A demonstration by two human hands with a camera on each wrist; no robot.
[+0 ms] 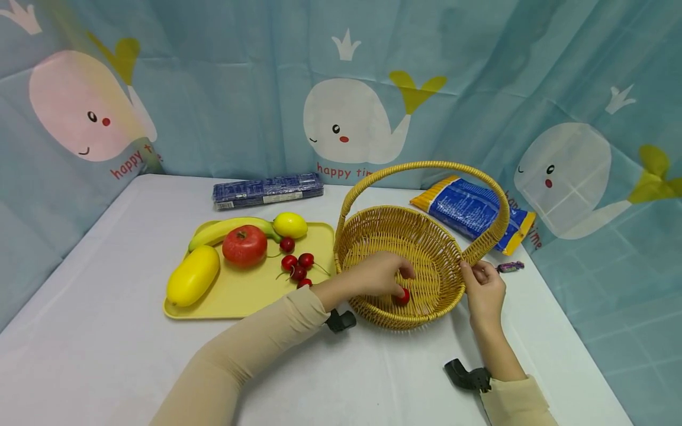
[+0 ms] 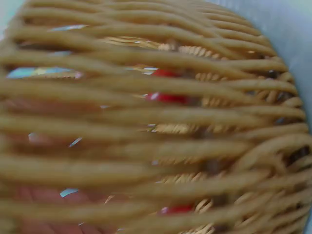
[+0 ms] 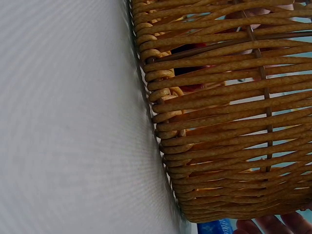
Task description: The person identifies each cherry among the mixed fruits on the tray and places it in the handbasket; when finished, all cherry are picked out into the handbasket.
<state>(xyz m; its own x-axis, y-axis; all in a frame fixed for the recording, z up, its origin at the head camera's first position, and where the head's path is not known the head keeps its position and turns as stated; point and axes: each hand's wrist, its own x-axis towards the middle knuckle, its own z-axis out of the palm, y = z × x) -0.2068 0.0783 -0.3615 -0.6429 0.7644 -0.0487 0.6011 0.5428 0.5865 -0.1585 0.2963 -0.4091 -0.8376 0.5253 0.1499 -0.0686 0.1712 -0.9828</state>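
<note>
Guessing we're early on: left hand [image 1: 379,276], fingers parted, by a cherry [image 1: 404,297] in the basket [image 1: 431,281], right hand [image 1: 486,299] gripping its rim [image 1: 391,207], more fruit [image 1: 244,246] left on the tray [image 1: 247,297].

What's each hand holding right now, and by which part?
Right hand: the wicker basket, by its rim where the handle joins. Left hand: at a cherry inside; whether gripped, I can't tell.
</note>
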